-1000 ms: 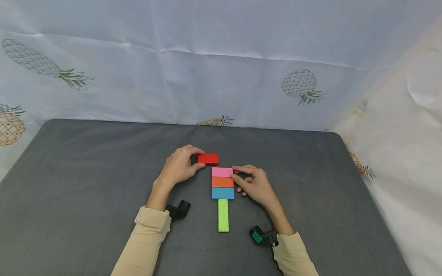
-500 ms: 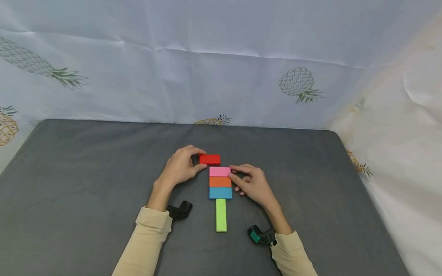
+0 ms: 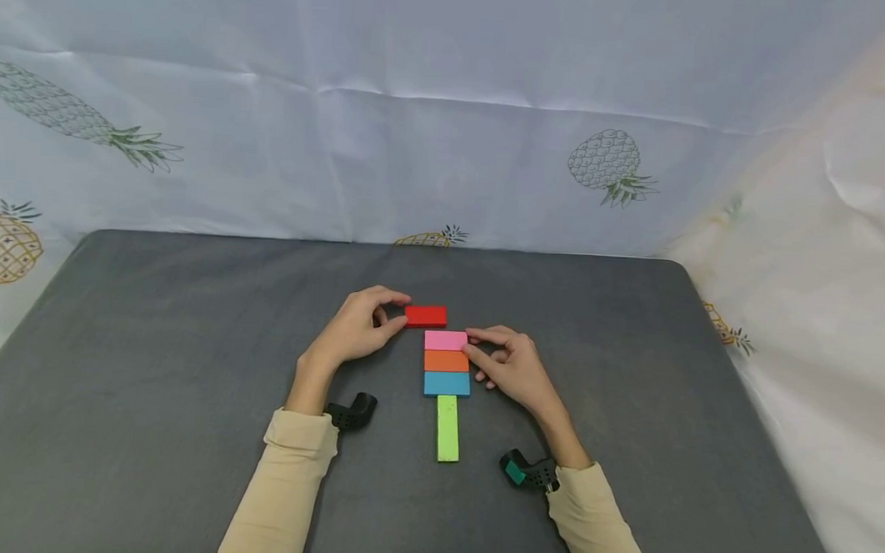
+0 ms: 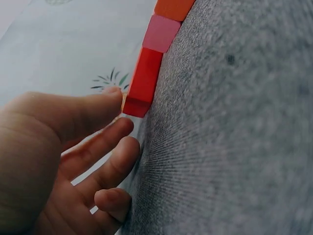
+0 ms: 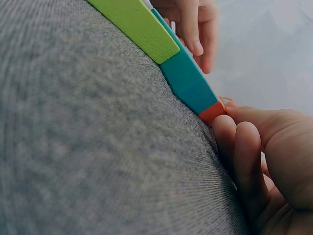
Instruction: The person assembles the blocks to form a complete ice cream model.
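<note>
1. Fingers of the left hand: forefinger and thumb curl round the left end of the red block and pinch it. The left wrist view shows the thumb tip touching that end.
2. Right hand: fingers curl against the right side of the pink block and orange block, steadying them. I cannot tell how firm the hold is.
3. Red block lies flat on the grey table, just beyond the pink block and set a little to the left, its near edge close to the pink one or touching it.
4. Behind pink and orange sit a blue block and a green block, the green lengthwise, all in one line.
5. Handling, judged: the block looks light, stiff and smooth-painted; it should slide easily on the cloth-like top. Best held by the short ends or long sides.
6. Room: wide bare table on both sides and beyond; the printed sheet stands well apart behind.
</note>
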{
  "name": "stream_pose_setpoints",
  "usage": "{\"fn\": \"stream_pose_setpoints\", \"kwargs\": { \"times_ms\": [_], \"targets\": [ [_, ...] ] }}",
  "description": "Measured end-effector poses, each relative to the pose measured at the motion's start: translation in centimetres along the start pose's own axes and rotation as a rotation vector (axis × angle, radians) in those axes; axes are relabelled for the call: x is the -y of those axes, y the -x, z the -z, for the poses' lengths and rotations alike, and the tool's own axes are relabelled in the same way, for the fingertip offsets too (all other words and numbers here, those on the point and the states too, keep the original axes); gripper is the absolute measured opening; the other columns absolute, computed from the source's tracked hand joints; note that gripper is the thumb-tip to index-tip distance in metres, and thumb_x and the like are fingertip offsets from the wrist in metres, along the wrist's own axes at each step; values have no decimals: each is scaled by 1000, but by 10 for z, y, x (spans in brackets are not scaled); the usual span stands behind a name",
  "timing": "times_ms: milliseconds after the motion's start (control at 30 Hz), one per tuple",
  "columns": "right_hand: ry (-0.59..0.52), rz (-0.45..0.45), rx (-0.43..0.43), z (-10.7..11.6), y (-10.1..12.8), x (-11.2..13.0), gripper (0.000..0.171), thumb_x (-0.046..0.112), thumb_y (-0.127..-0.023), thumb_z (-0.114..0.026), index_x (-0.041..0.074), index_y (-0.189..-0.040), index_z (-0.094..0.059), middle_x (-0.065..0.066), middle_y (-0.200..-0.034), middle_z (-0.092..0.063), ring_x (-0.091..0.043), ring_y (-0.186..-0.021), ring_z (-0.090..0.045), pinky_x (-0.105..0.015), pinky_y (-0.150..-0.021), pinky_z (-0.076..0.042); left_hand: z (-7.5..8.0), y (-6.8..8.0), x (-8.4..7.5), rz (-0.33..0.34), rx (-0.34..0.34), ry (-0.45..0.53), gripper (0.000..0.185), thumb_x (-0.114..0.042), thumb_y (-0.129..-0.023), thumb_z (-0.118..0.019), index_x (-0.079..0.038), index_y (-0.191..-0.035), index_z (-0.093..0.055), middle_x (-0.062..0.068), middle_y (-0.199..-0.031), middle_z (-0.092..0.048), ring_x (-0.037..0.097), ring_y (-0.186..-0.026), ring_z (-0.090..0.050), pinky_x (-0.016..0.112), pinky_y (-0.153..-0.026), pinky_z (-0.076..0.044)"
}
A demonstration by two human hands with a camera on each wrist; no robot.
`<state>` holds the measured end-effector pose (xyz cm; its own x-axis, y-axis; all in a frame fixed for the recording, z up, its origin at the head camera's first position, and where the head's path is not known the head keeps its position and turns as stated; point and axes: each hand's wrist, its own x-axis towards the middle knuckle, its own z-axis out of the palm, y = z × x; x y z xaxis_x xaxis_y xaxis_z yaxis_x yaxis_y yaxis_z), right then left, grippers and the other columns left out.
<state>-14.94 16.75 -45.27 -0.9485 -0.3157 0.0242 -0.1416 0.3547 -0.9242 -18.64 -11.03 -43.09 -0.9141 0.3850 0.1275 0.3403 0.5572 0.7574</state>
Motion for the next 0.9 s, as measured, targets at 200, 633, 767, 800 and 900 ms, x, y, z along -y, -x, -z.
{"fn": "stream_pose_setpoints", "kwargs": {
  "times_ms": [200,633,767,800,900],
  "targets": [
    [0,-9,1,1,0,1,35,14,-96,-72,2,-128,-70,-23,-118,-64,-5,-57,-64,-25,-52,-54,-3,-2,-5,14,7,-23,33,-12,-96,-71,0,-127,-70,18,-124,-69,13,-70,-56,25,-64,-46],
    [-20,-24,-3,0,-1,0,38,13,-96,-72,-2,-131,-67,-24,-119,-64,-2,-57,-63,-23,-51,-53,-17,-6,-15,36,-14,-54,32,-15,-95,-73,-4,-125,-72,15,-120,-72,11,-66,-53,25,-57,-42],
    [-20,-23,-4,0,-1,1,38,12,-96,-72,-3,-131,-67,-25,-120,-64,-2,-57,-63,-23,-51,-53,-20,-7,-17,36,-8,-47,32,-15,-96,-72,-4,-126,-71,14,-120,-72,11,-66,-53,25,-56,-41],
    [-18,-23,-4,0,-1,1,38,12,-96,-72,-2,-130,-67,-24,-120,-64,-2,-57,-63,-22,-51,-53,-20,-7,-18,38,-6,-46,32,-15,-96,-72,-4,-126,-71,14,-120,-72,11,-66,-53,25,-56,-41],
    [-13,-24,-1,0,-1,1,37,13,-96,-72,0,-130,-69,-24,-120,-64,-3,-56,-64,-23,-52,-53,-21,-7,-17,36,-8,-29,32,-15,-97,-71,-4,-127,-71,14,-121,-71,11,-66,-53,25,-56,-41]
  ]
}}
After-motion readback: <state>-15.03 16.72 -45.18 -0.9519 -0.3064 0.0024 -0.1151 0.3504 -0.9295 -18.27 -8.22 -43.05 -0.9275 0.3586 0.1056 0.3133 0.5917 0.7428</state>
